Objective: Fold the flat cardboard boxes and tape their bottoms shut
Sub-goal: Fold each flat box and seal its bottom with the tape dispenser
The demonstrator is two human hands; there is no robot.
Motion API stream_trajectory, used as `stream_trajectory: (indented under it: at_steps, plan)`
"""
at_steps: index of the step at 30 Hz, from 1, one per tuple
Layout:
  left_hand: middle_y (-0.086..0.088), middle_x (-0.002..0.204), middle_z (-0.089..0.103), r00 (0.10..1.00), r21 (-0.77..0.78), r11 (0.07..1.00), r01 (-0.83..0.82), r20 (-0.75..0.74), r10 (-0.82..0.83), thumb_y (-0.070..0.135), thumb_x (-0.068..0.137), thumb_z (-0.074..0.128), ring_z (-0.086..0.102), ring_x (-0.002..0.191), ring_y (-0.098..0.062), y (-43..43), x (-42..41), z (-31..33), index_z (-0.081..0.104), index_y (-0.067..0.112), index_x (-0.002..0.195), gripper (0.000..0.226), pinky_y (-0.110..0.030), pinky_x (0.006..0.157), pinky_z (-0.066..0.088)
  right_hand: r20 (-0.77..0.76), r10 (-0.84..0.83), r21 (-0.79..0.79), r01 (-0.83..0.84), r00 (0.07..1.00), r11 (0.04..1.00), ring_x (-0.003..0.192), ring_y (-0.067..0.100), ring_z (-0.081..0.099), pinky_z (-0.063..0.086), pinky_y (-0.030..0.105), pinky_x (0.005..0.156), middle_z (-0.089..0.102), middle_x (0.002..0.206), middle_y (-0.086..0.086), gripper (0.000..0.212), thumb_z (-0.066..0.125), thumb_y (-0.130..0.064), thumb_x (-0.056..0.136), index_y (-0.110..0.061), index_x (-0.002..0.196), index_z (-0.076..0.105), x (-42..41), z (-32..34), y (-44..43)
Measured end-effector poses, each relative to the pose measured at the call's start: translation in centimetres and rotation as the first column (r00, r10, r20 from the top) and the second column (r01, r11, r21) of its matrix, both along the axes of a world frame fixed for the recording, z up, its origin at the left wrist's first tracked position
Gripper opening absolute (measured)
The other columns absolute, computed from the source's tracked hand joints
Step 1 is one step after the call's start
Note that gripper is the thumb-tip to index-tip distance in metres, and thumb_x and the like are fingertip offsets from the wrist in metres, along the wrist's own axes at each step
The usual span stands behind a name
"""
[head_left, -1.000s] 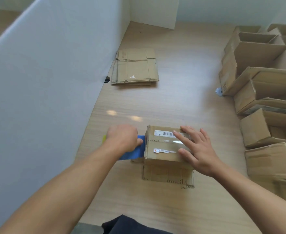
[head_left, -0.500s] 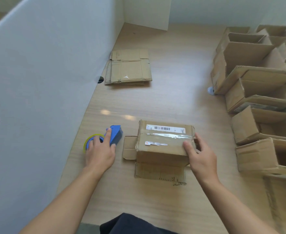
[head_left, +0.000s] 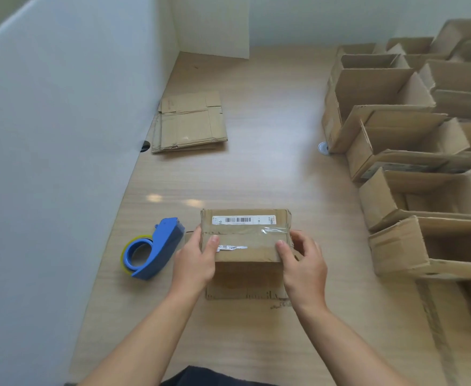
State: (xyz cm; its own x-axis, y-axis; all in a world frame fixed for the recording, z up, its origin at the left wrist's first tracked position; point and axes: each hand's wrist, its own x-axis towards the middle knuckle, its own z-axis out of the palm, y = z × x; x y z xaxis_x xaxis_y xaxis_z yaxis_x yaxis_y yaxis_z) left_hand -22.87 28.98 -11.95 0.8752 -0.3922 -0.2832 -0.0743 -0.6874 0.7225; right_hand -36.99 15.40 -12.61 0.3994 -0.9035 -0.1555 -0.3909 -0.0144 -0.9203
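The cardboard box [head_left: 245, 238] sits in the middle of the wooden tabletop [head_left: 270, 168], close to the person and upside down. Its closed bottom faces up, and a strip of clear tape [head_left: 267, 232] runs along the seam. A white barcode label [head_left: 244, 220] lies on the far half of that face. One open flap [head_left: 245, 286] lies flat on the tabletop on the near side.

The left hand [head_left: 196, 260] holds the box's left end, thumb laid over the top face and fingers wrapped round the side. Its grip is closed on the cardboard. The right hand [head_left: 304, 263] does the same at the right end, thumb on top near the tape and fingers curled behind the corner, so both grips grasp the box.

The blue tape dispenser [head_left: 156, 249] lies on the tabletop just left of the left hand, untouched, with its yellowish roll toward the white partition [head_left: 61, 135].

Farther off, against the partition, rests a stack of flat cardboard boxes [head_left: 189, 123] with a small dark opening [head_left: 145, 146] beside it. Along the right edge stands a crowded row of folded boxes [head_left: 395, 135], their tops open and their flaps overlapping. A small round white object [head_left: 323, 147] sits at the foot of one of them — what it is cannot be made out.
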Motion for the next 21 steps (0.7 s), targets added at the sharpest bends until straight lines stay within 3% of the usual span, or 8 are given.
stream_trajectory:
  at_steps: [2,4,8,16,18,21]
  plan:
    - [0.009,0.110,0.068,1.000,-0.009,1.000,0.022,0.020,-0.022,0.041,0.100,0.048,0.057,0.106,-0.017,0.1,0.1,0.1,0.058,0.031,0.131,0.034,-0.029,0.081,0.037,0.034,0.009,0.018,-0.010,0.999,1.000,0.102,-0.007,0.058,0.044,0.008,0.084,0.064,0.110,-0.013,0.023,0.069,-0.019,0.092,-0.024,0.114,0.068,-0.3,-0.3,0.3]
    - [0.011,0.107,0.069,0.999,-0.006,0.999,0.043,0.032,-0.043,0.041,0.099,0.049,0.058,0.106,-0.018,0.1,0.3,0.0,0.059,0.032,0.129,0.032,-0.030,0.083,0.040,0.041,0.008,0.035,-0.010,0.999,0.999,0.103,-0.017,0.054,0.036,-0.002,0.083,0.062,0.115,-0.020,0.030,0.067,-0.019,0.094,-0.021,0.124,0.067,-0.3,-0.5,0.4]
    - [0.016,0.105,0.069,0.998,-0.015,0.998,0.067,-0.002,-0.067,0.042,0.099,0.052,0.060,0.106,-0.014,0.0,0.9,0.1,0.061,0.037,0.126,0.029,-0.033,0.087,0.045,0.034,0.039,0.081,-0.041,0.999,0.996,0.116,-0.011,0.046,0.026,-0.005,0.092,0.053,0.126,-0.022,0.041,0.063,-0.018,0.097,-0.015,0.137,0.058,0.1,-1.1,0.0]
    - [0.013,0.108,0.070,0.997,0.010,0.997,0.075,0.009,-0.075,0.040,0.098,0.054,0.061,0.107,-0.014,-0.1,1.0,0.2,0.063,0.033,0.125,0.030,-0.037,0.093,0.049,-0.072,0.227,0.055,-0.223,0.971,0.973,0.142,0.002,0.028,0.018,0.030,0.122,0.038,0.153,-0.009,0.051,0.050,-0.015,0.101,-0.016,0.150,0.041,1.1,-1.0,-1.6]
    - [0.013,0.106,0.070,0.997,0.006,0.997,0.072,-0.007,-0.072,0.040,0.098,0.054,0.062,0.104,-0.012,-0.1,1.4,0.4,0.065,0.032,0.123,0.029,-0.034,0.089,0.048,-0.044,0.217,0.074,-0.214,0.975,0.974,0.135,0.008,0.042,0.028,0.031,0.118,0.048,0.147,-0.004,0.046,0.052,-0.018,0.100,-0.015,0.146,0.048,1.2,-0.5,-2.4]
    - [0.015,0.094,0.071,0.997,-0.022,0.997,0.071,-0.031,-0.071,0.040,0.099,0.052,0.063,0.096,-0.007,-0.5,1.6,0.8,0.067,0.033,0.110,0.020,-0.029,0.078,0.047,-0.050,0.171,0.045,-0.169,0.984,0.985,0.101,0.008,0.060,0.046,0.033,0.101,0.064,0.119,-0.004,0.032,0.060,-0.024,0.098,-0.017,0.129,0.063,0.8,0.6,-3.9]
